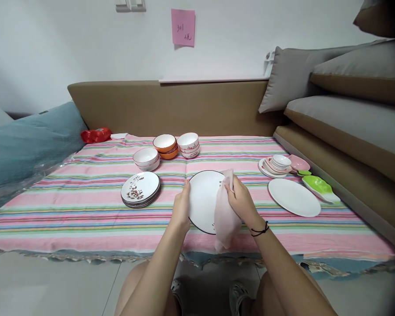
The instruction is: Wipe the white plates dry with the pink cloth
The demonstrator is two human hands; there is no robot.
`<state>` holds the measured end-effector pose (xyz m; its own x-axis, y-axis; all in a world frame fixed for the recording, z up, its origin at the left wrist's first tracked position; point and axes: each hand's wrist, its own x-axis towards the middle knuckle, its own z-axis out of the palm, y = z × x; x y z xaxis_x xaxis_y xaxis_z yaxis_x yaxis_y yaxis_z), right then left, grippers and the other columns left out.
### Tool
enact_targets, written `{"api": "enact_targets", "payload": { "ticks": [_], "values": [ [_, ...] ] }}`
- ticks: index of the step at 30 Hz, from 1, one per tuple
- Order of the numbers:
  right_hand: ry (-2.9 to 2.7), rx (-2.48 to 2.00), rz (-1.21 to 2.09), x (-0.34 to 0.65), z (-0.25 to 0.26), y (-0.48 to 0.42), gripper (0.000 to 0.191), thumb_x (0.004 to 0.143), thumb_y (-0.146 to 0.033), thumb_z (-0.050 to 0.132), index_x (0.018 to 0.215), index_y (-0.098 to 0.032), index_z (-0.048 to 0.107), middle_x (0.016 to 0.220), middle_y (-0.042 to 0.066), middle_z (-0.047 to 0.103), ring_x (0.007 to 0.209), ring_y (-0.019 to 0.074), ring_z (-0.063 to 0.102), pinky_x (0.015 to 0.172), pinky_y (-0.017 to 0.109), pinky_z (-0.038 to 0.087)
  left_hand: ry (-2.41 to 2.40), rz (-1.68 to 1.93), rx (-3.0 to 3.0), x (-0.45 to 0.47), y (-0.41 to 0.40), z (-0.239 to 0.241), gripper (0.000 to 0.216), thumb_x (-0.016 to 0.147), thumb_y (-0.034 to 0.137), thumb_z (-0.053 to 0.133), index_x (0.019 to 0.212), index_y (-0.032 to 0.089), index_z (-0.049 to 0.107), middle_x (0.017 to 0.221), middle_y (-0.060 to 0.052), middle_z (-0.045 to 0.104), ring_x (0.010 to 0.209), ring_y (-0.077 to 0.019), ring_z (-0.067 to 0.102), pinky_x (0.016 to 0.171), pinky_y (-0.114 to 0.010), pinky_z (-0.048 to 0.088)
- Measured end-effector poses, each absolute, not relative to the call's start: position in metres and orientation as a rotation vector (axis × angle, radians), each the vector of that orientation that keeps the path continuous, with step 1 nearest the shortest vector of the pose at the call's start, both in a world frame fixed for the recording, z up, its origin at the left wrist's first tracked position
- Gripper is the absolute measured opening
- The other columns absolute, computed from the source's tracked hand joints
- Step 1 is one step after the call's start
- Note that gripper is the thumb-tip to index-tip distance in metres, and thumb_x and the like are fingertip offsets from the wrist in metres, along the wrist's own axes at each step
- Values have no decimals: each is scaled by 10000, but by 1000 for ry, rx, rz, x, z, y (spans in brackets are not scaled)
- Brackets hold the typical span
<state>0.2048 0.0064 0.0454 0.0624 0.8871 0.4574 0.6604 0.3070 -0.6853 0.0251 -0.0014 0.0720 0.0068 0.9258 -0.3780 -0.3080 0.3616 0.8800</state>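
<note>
A white round plate [202, 199] with a thin dark rim is held up in front of me, tilted toward my face. My left hand [181, 204] grips its left edge, thumb on the near face. On the right side, my right hand [242, 199] pinches a pale pink cloth [226, 219] that drapes over the plate's right part and hangs below it. The cloth hides some of the plate's dark floral print. To the left lies a stack of similar plates [141, 186] with a brown flower pattern.
Behind stand white bowls [146, 157], orange bowls [164, 142] and more white bowls [188, 140], stacked. At right are an oval plate [294, 197], a green-and-white dish [320, 188] and small stacked dishes [278, 164]. Cushions [349, 118] border the striped cloth [85, 210]; a red package [96, 135] lies back left.
</note>
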Motion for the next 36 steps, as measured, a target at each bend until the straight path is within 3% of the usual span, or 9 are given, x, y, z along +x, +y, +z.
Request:
{"api": "enact_targets", "payload": {
  "ticks": [5, 9, 13, 16, 19, 24, 31, 33, 36],
  "values": [
    [-1583, -1574, 394, 208, 45, 9, 366, 845, -532, 484, 835, -186, 604, 675, 24, 599, 616, 171, 496, 588, 262, 342, 1175, 1045, 748, 24, 0, 73, 675, 723, 663, 571, 1088, 101, 650, 889, -144, 711, 696, -247, 665, 569, -306, 491],
    [-1533, -1625, 360, 209, 49, 9, 495, 901, -552, 358, 715, -172, 615, 568, 24, 553, 544, 161, 475, 546, 267, 310, 1096, 1045, 748, 25, -1, 76, 619, 728, 626, 597, 1057, 106, 665, 866, -136, 713, 701, -243, 665, 608, -313, 503],
    [-1726, -1578, 163, 201, 48, 8, 476, 951, -406, 268, 1136, -109, 590, 1024, 160, 656, 922, 265, 593, 779, 353, 416, 1135, 1080, 669, 28, -1, 75, 658, 722, 662, 574, 1080, 117, 658, 846, -130, 713, 670, -236, 661, 569, -304, 495],
    [-1908, -1550, -4, 189, 42, 4, 500, 951, -379, 275, 1323, -106, 465, 1455, 163, 367, 1296, 343, 357, 1024, 515, 282, 1204, 1118, 672, 32, -2, 73, 682, 718, 684, 554, 1064, 106, 664, 832, -129, 711, 651, -228, 652, 533, -288, 473],
    [-2045, -1557, -25, 172, 37, -2, 498, 954, -399, 275, 1319, -137, 489, 1540, 85, 198, 1400, 375, 128, 1070, 614, 155, 1243, 1147, 661, 36, -1, 72, 668, 706, 680, 569, 1011, 96, 679, 821, -123, 705, 632, -210, 636, 533, -280, 459],
    [-2251, -1342, 76, 150, 36, -11, 563, 946, -481, 283, 1413, -182, 378, 1553, 41, 162, 1431, 306, -43, 1123, 572, 95, 1243, 1239, 644, 39, 2, 73, 634, 660, 681, 608, 885, 94, 691, 809, -97, 686, 660, -177, 610, 594, -269, 450],
    [-1992, -1455, -12, 159, 46, -5, 562, 941, -438, 340, 1460, -238, 264, 1526, 61, 252, 1424, 298, 73, 1103, 538, 122, 1280, 1126, 880, 46, -7, 78, 438, 649, 561, 683, 644, 128, 617, 568, -16, 564, 533, -127, 498, 497, -234, 355],
    [-1868, -1487, -52, 166, 51, -3, 513, 937, -419, 359, 1416, -239, 347, 1436, 99, 400, 1352, 293, 273, 1060, 498, 217, 1294, 1084, 916, 48, -10, 77, 459, 639, 576, 683, 557, 150, 531, 503, 11, 490, 483, -105, 438, 459, -228, 303],
    [-1705, -1524, 46, 178, 57, 2, 390, 912, -464, 415, 1129, -186, 582, 1029, 95, 639, 975, 235, 550, 829, 340, 387, 1285, 1044, 961, 47, -13, 76, 498, 648, 592, 665, 507, 171, 441, 468, 27, 436, 451, -89, 391, 438, -224, 266]
  ]
}}
